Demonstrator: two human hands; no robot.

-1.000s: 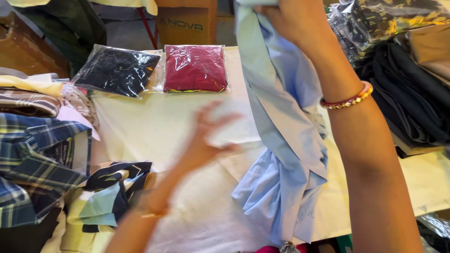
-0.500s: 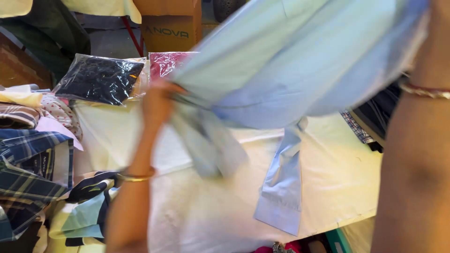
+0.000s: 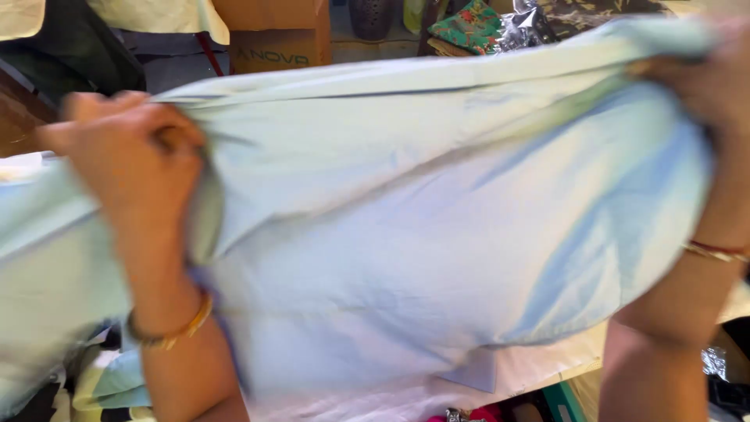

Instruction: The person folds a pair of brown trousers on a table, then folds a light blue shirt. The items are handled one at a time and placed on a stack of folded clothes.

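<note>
A light blue shirt [image 3: 422,227] is stretched wide in front of me and fills most of the head view. My left hand [image 3: 129,156] grips its upper edge at the left, a gold bangle on the wrist. My right hand [image 3: 707,86] grips the upper edge at the far right, a red and gold bangle on that wrist. The cloth hangs down between both hands and hides the table surface behind it.
A brown cardboard box [image 3: 273,31] stands at the back. Patterned packed goods [image 3: 476,23] lie at the back right. A strip of white table cover [image 3: 547,363] shows under the shirt. Folded cloth [image 3: 101,383] lies at the lower left.
The shirt hung from my raised right hand alone; my left hand took hold of it. Both hands have pulled it apart and up, so it now spreads across the view.
</note>
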